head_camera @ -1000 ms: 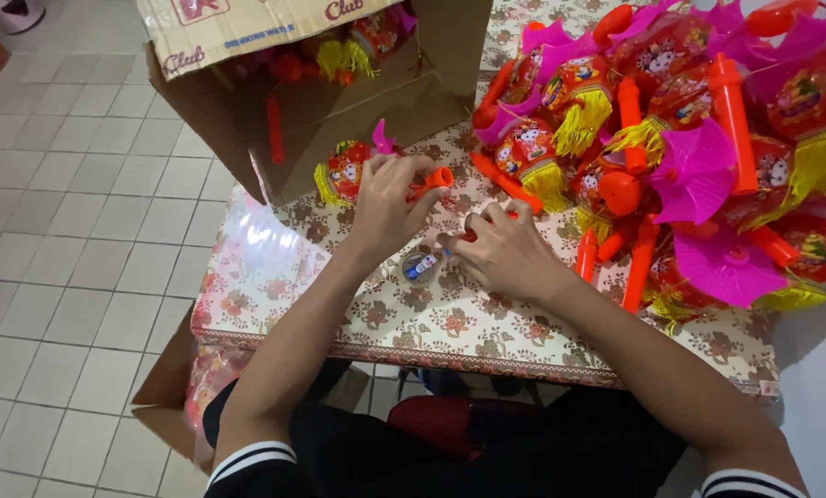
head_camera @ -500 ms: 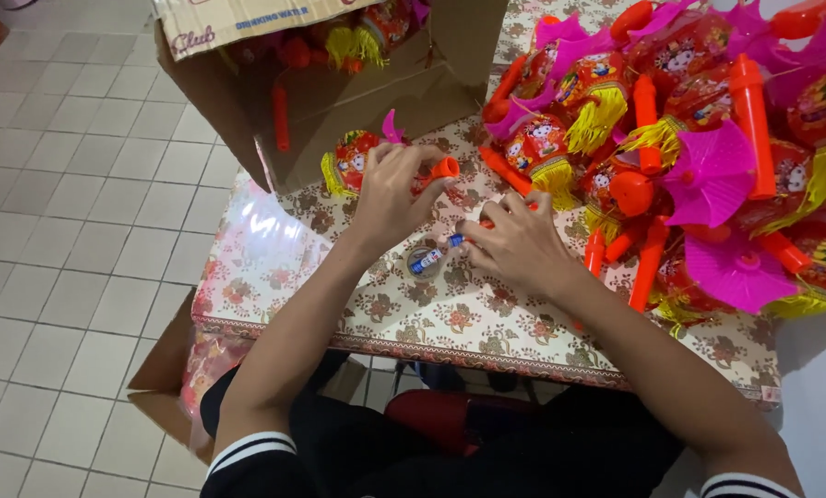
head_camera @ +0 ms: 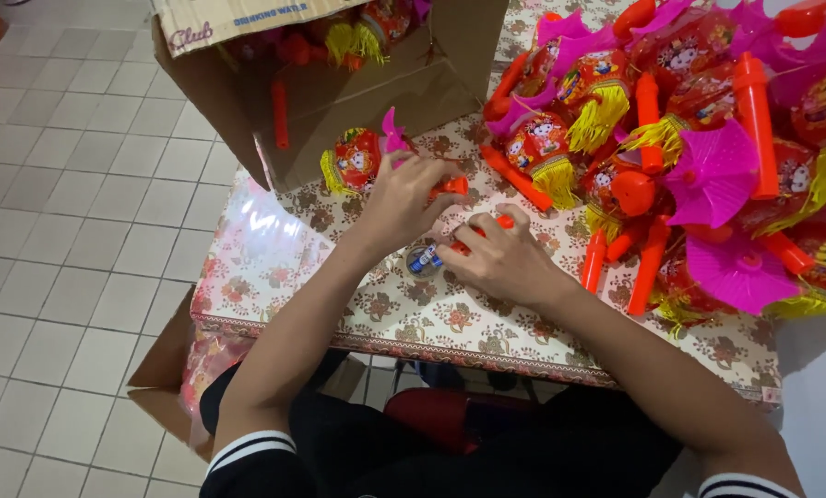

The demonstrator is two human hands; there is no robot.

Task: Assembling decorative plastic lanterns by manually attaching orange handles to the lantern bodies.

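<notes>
Hands meet at the middle of the table (head_camera: 487, 327), which wears a floral cloth. The left hand (head_camera: 402, 198) curls its fingers shut around a red and orange toy lantern (head_camera: 362, 159), pinching its orange handle (head_camera: 451, 186) where it sticks out past the fingertips. That lantern lies on the cloth just left of the hand, its yellow tassel fringe at the outer end and a pink fin standing up from it, close under the cardboard box (head_camera: 339, 74).

The right hand (head_camera: 500, 261) lies just beside the left, fingers bent and closed on a small orange piece (head_camera: 502, 221) that shows between thumb and forefinger; how tightly it is gripped cannot be told. Touching the near edge of this hand, on the cloth, sits a small blue and silver battery (head_camera: 424, 259).

The box lies open on its side at the table's far left corner, with more lanterns and an orange stick inside. To the right a big pile of lanterns (head_camera: 689, 138) covers the far right of the table: red printed bodies, yellow fringes, pink fan tops and orange handles, some handles trailing towards the right hand. A clear plastic bag (head_camera: 265, 249) rests on the table's left edge, beside the left forearm. Pale floor tiles (head_camera: 71, 203) spread out to the left.
</notes>
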